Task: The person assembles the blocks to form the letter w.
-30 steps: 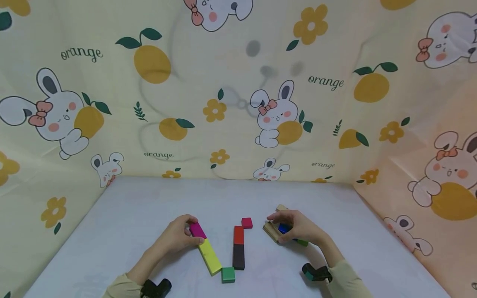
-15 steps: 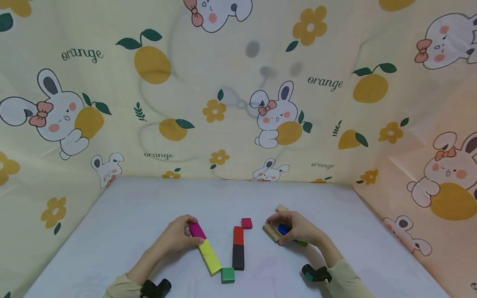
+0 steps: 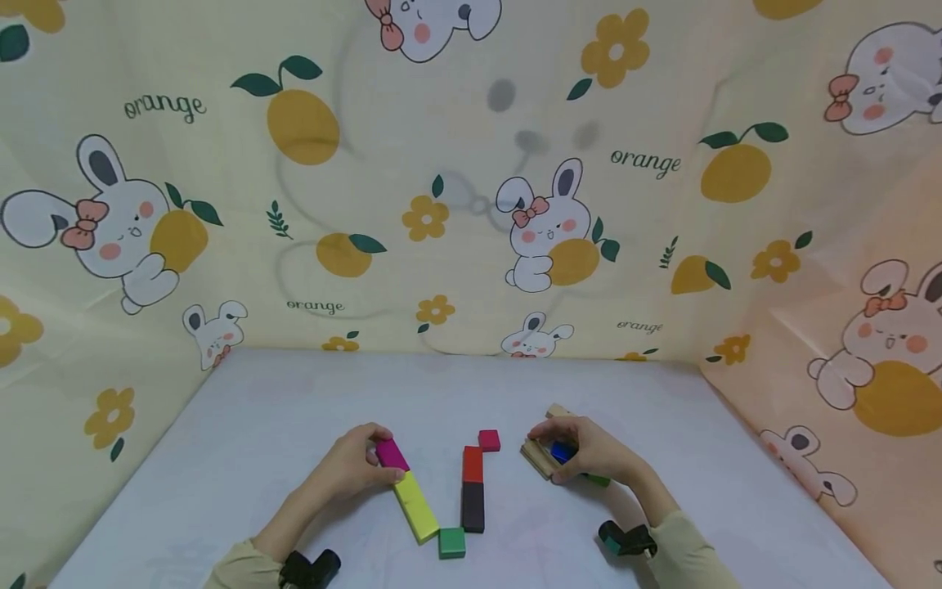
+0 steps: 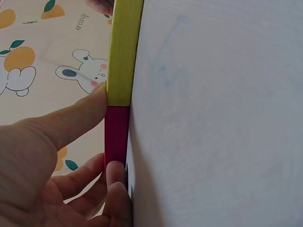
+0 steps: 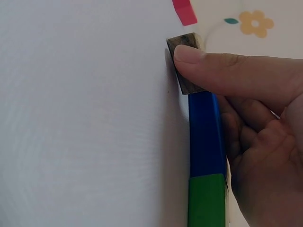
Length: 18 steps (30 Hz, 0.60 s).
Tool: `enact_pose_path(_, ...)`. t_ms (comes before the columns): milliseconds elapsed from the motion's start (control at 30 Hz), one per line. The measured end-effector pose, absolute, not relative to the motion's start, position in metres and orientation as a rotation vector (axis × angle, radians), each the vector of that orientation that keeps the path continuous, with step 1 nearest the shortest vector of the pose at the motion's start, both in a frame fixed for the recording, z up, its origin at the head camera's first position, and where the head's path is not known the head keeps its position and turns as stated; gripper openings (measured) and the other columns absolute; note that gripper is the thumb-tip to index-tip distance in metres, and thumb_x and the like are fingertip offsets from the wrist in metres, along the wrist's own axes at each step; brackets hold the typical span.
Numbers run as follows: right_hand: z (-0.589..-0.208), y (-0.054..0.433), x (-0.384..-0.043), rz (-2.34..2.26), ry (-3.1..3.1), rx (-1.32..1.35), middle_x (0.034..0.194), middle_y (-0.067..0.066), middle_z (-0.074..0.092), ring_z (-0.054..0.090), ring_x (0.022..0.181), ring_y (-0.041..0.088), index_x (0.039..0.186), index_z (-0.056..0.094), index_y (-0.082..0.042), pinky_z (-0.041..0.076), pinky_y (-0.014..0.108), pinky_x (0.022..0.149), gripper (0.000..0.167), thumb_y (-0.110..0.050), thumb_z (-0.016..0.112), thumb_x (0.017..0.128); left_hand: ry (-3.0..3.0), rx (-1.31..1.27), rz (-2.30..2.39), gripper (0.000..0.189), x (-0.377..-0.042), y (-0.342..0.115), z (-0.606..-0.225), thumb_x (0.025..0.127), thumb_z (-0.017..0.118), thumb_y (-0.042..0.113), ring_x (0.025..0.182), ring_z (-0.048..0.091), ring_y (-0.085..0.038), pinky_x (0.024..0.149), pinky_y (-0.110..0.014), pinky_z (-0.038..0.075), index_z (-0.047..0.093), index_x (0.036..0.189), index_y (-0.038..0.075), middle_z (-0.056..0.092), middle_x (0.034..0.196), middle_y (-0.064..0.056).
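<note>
My left hand [image 3: 346,466] holds a magenta block [image 3: 392,454], fingers at its far end and thumb where it meets a yellow block [image 3: 416,509]. In the left wrist view the magenta block [image 4: 116,135] and the yellow block [image 4: 124,52] lie end to end in line. Over on the right, my right hand [image 3: 599,450] grips a plain wooden block [image 3: 540,458]. The right wrist view has the thumb pressed on that wooden block's end [image 5: 189,75]. Just beyond it come a blue block [image 5: 206,135] and a green block [image 5: 207,201], end to end; the fingers are partly hidden.
Between the hands, a red block [image 3: 473,465] and a dark block [image 3: 473,507] form a line. A pinkish-red cube [image 3: 489,440] touches its far end; a green cube [image 3: 452,543] lies near its close end. Another wooden piece [image 3: 557,411] shows behind the right hand. Patterned cloth [image 3: 456,270] backs the white table [image 3: 294,384].
</note>
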State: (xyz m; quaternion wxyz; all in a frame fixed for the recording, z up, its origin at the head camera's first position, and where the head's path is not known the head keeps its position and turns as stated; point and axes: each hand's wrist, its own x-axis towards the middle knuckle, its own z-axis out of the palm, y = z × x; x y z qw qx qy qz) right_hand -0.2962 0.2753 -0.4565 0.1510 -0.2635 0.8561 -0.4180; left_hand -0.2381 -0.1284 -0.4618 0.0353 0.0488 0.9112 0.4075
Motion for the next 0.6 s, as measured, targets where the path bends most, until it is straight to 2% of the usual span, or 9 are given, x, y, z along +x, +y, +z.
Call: enact_pose_path(600, -0.4526, 0.2725, -0.2917, -1.259, 2.416, -0.732, 0.123, 0.005, 0.062, 0.052, 0.113, 0.029, 0.126, 0.063, -0.011, 0.033, 0.058, 0.102, 0.06, -0.005, 0.087, 0.072, 2.805, 0.169, 1.262, 0.06, -0.235, -0.1279, -0.4589, 0.071, 0.09, 0.023, 0.08, 0.053, -0.017, 0.07, -0.032, 0.049, 0.061, 0.12, 0.003, 0.059, 0.101, -0.004)
